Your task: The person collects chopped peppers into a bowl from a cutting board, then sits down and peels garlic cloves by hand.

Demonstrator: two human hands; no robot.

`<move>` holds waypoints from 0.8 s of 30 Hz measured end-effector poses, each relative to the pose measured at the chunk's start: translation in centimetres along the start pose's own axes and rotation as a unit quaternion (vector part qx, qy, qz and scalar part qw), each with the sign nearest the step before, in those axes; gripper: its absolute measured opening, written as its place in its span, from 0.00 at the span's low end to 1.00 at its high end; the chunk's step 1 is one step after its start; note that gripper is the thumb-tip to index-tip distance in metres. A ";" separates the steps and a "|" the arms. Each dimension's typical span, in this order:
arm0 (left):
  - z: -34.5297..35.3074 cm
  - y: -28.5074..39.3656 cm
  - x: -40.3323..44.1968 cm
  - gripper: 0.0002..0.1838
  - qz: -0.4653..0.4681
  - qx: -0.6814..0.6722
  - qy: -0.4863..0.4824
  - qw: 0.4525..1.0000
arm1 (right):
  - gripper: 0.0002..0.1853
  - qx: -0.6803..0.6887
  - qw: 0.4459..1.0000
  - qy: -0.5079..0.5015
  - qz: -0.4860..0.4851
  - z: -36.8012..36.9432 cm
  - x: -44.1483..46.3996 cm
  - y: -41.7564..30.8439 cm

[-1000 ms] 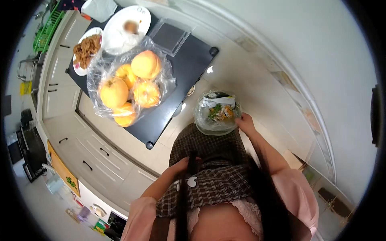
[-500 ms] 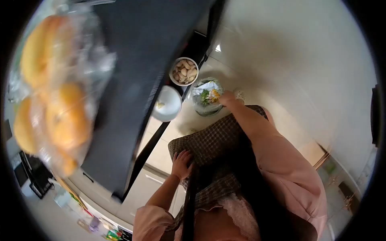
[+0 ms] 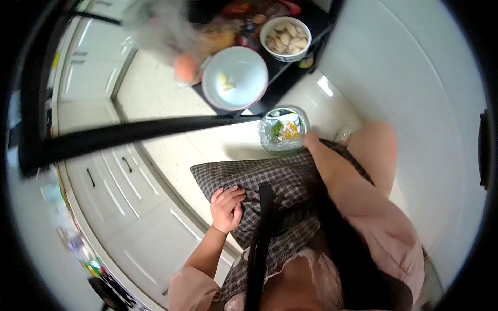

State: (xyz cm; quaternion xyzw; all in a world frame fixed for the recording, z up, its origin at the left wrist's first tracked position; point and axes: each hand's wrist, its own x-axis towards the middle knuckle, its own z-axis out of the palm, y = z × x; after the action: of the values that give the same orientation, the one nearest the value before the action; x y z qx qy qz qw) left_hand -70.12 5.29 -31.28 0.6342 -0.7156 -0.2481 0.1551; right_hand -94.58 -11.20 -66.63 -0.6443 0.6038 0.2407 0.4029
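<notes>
Near the floor stands a small bin (image 3: 284,147) lined with a clear plastic bag, with green and orange scraps and white paper inside. My right hand (image 3: 309,140) is at the right side of its rim, the fingers closed on the edge as far as they show. My left hand (image 3: 227,208) lies flat on the brown checked apron (image 3: 280,176) over my leg, fingers spread, holding nothing. On a low black shelf beyond the bin are a white bowl (image 3: 249,78) with a few pale pieces in it and a smaller bowl of garlic cloves (image 3: 286,40).
A black table leg (image 3: 140,129) crosses the view at the left. Blurred plastic bags (image 3: 161,31) and packets lie on the shelf at the top. White cabinets (image 3: 98,181) line the left side, and a pale wall (image 3: 415,78) stands at the right.
My body and view have lowered beside the table. The shelf with the bowls has come into view, and the tabletop fruit has left it. My left hand has moved onto my leg and opened.
</notes>
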 end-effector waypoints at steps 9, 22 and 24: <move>4.7 -3.3 -2.8 0.17 -0.278 -0.022 0.360 0.890 | 0.21 -0.351 0.928 -0.082 -0.096 -13.4 -17.0 -1.7; 0.7 3.6 -5.4 0.12 -0.171 0.020 0.343 0.923 | 0.07 -0.169 0.758 0.586 -0.229 -22.1 -36.3 7.4; 0.3 5.5 -5.6 0.11 -0.034 0.126 0.299 0.945 | 0.08 -0.176 0.763 0.578 -0.230 -22.8 -38.8 9.7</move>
State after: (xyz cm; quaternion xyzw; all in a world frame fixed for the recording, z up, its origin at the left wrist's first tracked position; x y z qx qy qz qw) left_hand -74.01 11.25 -28.00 0.7175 -0.6398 0.0404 0.2724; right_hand -114.04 -6.48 -25.20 -0.8405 0.5029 -0.1753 -0.0993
